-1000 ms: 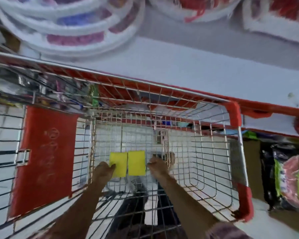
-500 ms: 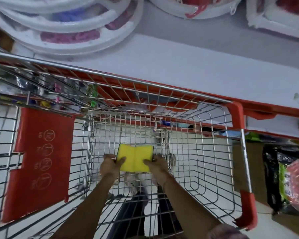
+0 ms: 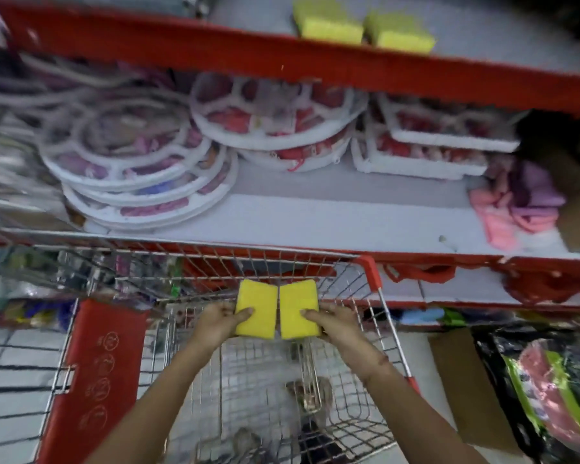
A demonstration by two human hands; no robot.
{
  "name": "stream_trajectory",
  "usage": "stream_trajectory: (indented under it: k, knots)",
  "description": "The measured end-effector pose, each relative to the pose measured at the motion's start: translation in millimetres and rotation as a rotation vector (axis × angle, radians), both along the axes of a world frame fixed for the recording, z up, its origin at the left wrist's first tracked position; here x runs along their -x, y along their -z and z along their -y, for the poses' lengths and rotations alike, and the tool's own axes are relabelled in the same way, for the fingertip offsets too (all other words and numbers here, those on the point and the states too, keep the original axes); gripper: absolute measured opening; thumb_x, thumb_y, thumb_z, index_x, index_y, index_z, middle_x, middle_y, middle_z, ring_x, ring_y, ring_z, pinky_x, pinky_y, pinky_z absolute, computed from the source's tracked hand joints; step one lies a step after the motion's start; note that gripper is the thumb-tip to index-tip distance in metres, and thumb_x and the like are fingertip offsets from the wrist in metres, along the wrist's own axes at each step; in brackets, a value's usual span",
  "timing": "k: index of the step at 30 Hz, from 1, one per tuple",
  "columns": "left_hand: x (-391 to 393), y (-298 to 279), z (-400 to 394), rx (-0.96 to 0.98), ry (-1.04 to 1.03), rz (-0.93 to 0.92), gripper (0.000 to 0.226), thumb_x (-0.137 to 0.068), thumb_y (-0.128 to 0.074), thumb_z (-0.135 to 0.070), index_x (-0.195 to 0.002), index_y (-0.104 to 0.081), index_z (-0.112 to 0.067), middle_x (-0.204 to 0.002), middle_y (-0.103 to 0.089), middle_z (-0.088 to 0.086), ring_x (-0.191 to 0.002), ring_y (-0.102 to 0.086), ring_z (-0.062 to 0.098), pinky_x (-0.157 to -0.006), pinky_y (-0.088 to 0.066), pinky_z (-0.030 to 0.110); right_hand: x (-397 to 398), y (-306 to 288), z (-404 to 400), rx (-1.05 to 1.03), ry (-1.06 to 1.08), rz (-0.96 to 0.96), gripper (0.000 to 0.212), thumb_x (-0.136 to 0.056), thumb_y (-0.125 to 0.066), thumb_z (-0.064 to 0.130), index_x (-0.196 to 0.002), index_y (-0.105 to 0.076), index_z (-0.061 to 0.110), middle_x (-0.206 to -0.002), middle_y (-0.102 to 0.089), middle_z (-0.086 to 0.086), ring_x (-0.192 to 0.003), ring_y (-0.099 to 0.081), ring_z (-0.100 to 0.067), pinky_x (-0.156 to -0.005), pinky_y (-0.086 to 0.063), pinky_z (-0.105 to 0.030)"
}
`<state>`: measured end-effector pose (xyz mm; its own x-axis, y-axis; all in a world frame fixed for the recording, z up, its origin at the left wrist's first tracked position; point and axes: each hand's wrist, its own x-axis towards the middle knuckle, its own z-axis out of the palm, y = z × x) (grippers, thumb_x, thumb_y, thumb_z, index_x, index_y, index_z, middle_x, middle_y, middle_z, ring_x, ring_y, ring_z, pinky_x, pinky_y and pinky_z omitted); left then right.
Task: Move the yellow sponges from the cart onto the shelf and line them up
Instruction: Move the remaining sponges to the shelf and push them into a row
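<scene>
My left hand [image 3: 219,324] grips one yellow sponge [image 3: 257,304] and my right hand [image 3: 336,324] grips a second yellow sponge [image 3: 298,304]. The two sponges are held side by side, edges touching, above the wire cart [image 3: 370,267] near its front rim. Two more yellow sponges [image 3: 329,23] [image 3: 400,33] lie next to each other on the upper red-edged shelf [image 3: 215,51], high above my hands.
The middle shelf [image 3: 315,216] holds stacked round white racks [image 3: 141,169], square white racks [image 3: 426,152] and pink cloths [image 3: 519,202]. A red child-seat flap [image 3: 94,380] stands at the cart's left. Packaged goods [image 3: 549,393] sit low at the right.
Both hands took the two sponges from the cart's bottom and lifted them up to the cart's front rim. My view tilted upward, bringing the upper shelf and its two sponges into sight.
</scene>
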<state>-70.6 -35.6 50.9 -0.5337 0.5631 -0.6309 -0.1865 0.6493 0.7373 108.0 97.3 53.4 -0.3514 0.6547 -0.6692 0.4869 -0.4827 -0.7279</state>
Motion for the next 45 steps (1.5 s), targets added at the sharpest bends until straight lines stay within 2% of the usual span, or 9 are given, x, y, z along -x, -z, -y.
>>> stream_trajectory:
  k: [3,6,14,19,25,28,32,40,45]
  knots:
    - [3,-41,-23,-0.102,0.006,-0.016,0.03,-0.08,-0.075,-0.028,-0.098,-0.067,-0.004,-0.106,-0.072,0.018,-0.096,-0.068,0.03,-0.093,-0.055,0.047,-5,-39,-18,-0.064,0.046,-0.076,0.039,-0.083,-0.072,0.008,-0.12,-0.062,-0.002,-0.12,-0.067,-0.022,-0.109,-0.065,-0.034,-0.101,-0.051,-0.048]
    - [0,-89,-48,-0.197,0.03,-0.052,0.046,-0.08,-0.075,-0.027,-0.115,-0.061,0.0,-0.111,-0.07,0.017,-0.103,-0.067,0.031,-0.095,-0.054,0.049,-14,-81,-38,-0.141,0.093,-0.173,0.037,-0.083,-0.072,0.011,-0.117,-0.064,-0.002,-0.117,-0.069,-0.02,-0.097,-0.068,-0.029,-0.082,-0.057,-0.037]
    - [-15,-199,-112,-0.457,0.072,-0.086,0.034,-0.086,-0.069,-0.024,-0.112,-0.06,-0.003,-0.109,-0.066,0.013,-0.089,-0.067,0.022,-0.065,-0.058,0.028,-44,-189,-99,-0.267,0.148,-0.362,0.032,-0.082,-0.074,0.019,-0.11,-0.066,0.004,-0.099,-0.073,-0.011,-0.087,-0.07,-0.02,-0.056,-0.059,-0.024]
    - [-27,-263,-170,-0.609,0.036,-0.11,0.029,-0.085,-0.07,-0.019,-0.107,-0.063,-0.002,-0.099,-0.069,0.015,-0.077,-0.068,0.024,-0.051,-0.059,0.027,-54,-253,-146,-0.371,0.13,-0.444,0.026,-0.084,-0.071,0.018,-0.108,-0.068,0.01,-0.098,-0.075,-0.005,-0.087,-0.071,-0.017,-0.057,-0.06,-0.022]
    - [-33,-317,-244,-0.716,-0.014,-0.284,0.055,-0.079,-0.076,-0.015,-0.127,-0.05,-0.011,-0.105,-0.068,0.021,-0.09,-0.065,0.028,-0.08,-0.054,0.04,-45,-314,-209,-0.53,0.143,-0.482,0.034,-0.089,-0.064,0.013,-0.12,-0.062,0.0,-0.103,-0.07,-0.013,-0.084,-0.066,-0.021,-0.068,-0.057,-0.032]
    - [-31,-336,-283,-0.704,-0.007,-0.363,0.056,-0.079,-0.076,-0.023,-0.128,-0.049,-0.018,-0.106,-0.066,0.017,-0.101,-0.067,0.035,-0.089,-0.055,0.053,-40,-335,-248,-0.628,0.165,-0.438,0.052,-0.088,-0.066,0.013,-0.136,-0.049,0.003,-0.12,-0.063,-0.019,-0.102,-0.064,-0.028,-0.086,-0.055,-0.043]
    - [-32,-345,-330,-0.651,0.015,-0.451,0.063,-0.077,-0.078,-0.022,-0.131,-0.048,-0.012,-0.12,-0.065,0.021,-0.109,-0.064,0.036,-0.09,-0.055,0.053,-33,-341,-297,-0.774,0.158,-0.305,0.06,-0.09,-0.065,0.014,-0.144,-0.04,0.009,-0.122,-0.059,-0.025,-0.111,-0.061,-0.037,-0.098,-0.05,-0.055]
    - [-46,-324,-384,-0.431,0.191,-0.662,0.076,-0.08,-0.073,-0.028,-0.146,-0.036,-0.017,-0.132,-0.06,0.014,-0.121,-0.057,0.031,-0.098,-0.05,0.037,-27,-314,-361,-0.81,0.059,0.025,0.053,-0.088,-0.065,0.017,-0.137,-0.05,0.003,-0.137,-0.056,-0.019,-0.123,-0.055,-0.034,-0.104,-0.046,-0.047]
    - [-48,-326,-390,-0.283,0.228,-0.884,0.049,-0.08,-0.071,-0.036,-0.118,-0.06,-0.006,-0.121,-0.065,0.014,-0.113,-0.058,0.029,-0.088,-0.049,0.033,-26,-317,-365,-0.882,-0.015,0.268,0.053,-0.088,-0.061,0.022,-0.137,-0.05,0.007,-0.137,-0.056,-0.015,-0.125,-0.053,-0.032,-0.101,-0.046,-0.036]
